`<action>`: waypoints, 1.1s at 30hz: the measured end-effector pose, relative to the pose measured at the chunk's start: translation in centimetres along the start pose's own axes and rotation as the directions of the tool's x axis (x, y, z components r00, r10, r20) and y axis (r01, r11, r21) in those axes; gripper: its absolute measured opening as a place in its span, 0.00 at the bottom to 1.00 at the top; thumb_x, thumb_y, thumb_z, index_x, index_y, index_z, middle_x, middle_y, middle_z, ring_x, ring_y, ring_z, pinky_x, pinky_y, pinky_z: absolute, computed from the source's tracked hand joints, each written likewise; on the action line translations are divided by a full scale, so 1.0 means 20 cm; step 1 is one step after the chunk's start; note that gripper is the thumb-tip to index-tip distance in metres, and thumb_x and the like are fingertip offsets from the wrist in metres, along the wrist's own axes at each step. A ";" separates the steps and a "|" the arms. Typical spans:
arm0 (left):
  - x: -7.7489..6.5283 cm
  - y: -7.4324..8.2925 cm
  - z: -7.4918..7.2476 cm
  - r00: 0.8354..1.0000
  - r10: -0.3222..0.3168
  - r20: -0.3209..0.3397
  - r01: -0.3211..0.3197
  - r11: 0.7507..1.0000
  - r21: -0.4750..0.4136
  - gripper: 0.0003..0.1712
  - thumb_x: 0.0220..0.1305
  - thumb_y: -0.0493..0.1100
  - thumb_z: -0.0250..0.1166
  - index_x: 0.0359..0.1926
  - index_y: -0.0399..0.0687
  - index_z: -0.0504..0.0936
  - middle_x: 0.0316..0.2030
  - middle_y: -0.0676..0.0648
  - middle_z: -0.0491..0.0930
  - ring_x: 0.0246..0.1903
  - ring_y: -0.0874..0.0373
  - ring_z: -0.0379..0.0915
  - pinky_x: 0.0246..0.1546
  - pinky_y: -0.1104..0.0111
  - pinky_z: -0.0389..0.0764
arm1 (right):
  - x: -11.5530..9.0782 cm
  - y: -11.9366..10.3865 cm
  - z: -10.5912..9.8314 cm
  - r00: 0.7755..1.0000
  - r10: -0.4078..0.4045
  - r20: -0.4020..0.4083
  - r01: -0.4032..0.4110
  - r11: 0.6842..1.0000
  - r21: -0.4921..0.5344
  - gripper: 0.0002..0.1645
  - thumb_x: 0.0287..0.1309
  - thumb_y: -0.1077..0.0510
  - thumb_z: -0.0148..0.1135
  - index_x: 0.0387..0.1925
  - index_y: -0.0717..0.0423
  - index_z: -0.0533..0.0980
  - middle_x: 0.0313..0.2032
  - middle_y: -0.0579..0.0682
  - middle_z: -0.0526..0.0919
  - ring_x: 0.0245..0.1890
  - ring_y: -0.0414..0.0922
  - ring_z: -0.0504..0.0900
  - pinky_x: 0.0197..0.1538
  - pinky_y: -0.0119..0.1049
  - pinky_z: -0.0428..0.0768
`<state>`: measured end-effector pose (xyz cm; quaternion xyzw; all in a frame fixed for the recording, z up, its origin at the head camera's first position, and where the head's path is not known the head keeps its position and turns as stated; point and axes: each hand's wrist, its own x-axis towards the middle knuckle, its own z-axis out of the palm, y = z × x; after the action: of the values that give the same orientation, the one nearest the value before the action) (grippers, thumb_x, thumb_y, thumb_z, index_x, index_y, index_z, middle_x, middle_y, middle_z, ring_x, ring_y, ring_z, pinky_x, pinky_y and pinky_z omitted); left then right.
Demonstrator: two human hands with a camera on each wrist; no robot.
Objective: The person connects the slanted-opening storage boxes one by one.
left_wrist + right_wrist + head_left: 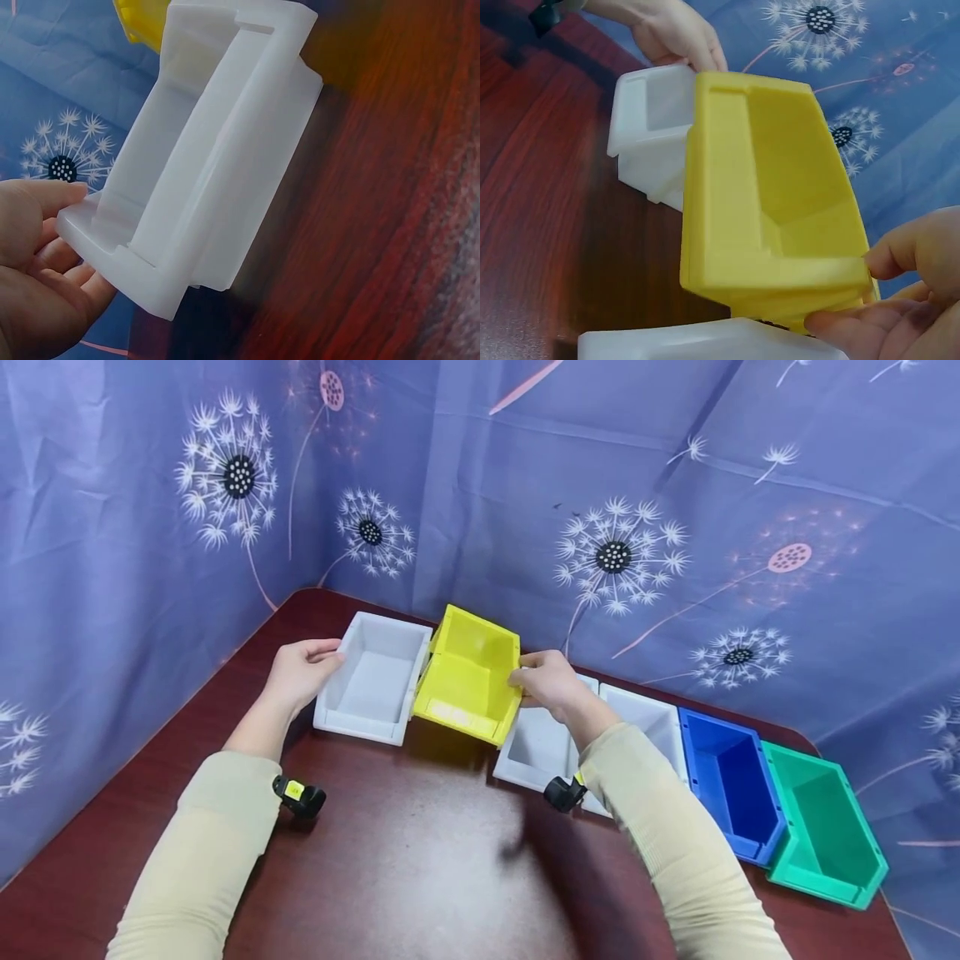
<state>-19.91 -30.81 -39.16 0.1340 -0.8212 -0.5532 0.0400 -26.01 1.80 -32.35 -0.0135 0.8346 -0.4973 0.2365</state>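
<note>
A: What lies just left of the yellow bin (456,685)?
B: A white bin (375,683), outer rim pinched by the left hand (298,675); both long axes run near to far.
A: Right?
B: The nearer right hand (552,682), pinching the yellow bin's right rim.

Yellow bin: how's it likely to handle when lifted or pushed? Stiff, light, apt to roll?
The yellow bin is probably stiff: its walls look straight where the right hand pinches one side. Likely light for its size, being hollow with thin-looking walls. Flat faces and the shiny table suggest sliding rather than rolling if pushed.
</note>
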 end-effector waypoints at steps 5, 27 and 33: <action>0.01 0.01 0.01 1.000 0.008 -0.004 -0.008 1.000 -0.004 0.26 0.66 0.42 0.57 0.63 0.38 0.70 0.58 0.34 0.74 0.58 0.46 0.71 0.60 0.55 0.72 | 0.00 0.00 -0.01 1.000 -0.026 0.001 0.026 0.999 -0.035 0.32 0.60 0.66 0.52 0.67 0.65 0.62 0.58 0.62 0.76 0.52 0.54 0.81 0.48 0.45 0.82; 0.02 0.01 0.03 0.999 0.032 0.009 -0.032 0.999 -0.009 0.26 0.65 0.43 0.58 0.62 0.38 0.71 0.56 0.35 0.76 0.58 0.47 0.72 0.60 0.57 0.72 | -0.03 -0.01 -0.03 0.999 -0.047 -0.019 0.044 0.992 -0.119 0.31 0.59 0.62 0.55 0.65 0.64 0.65 0.55 0.60 0.78 0.50 0.53 0.82 0.48 0.44 0.83; 0.02 0.00 0.02 0.999 0.040 -0.004 -0.040 0.999 0.036 0.25 0.66 0.43 0.57 0.61 0.37 0.72 0.55 0.35 0.77 0.57 0.46 0.73 0.59 0.55 0.73 | -0.04 -0.05 0.07 0.980 -0.148 -0.133 0.113 0.963 -0.244 0.45 0.50 0.38 0.65 0.63 0.61 0.66 0.50 0.56 0.80 0.47 0.49 0.80 0.52 0.42 0.79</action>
<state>-20.45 -30.62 -39.32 0.1194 -0.8335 -0.5371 0.0504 -25.00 0.37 -31.85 -0.0591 0.9004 -0.4089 0.1364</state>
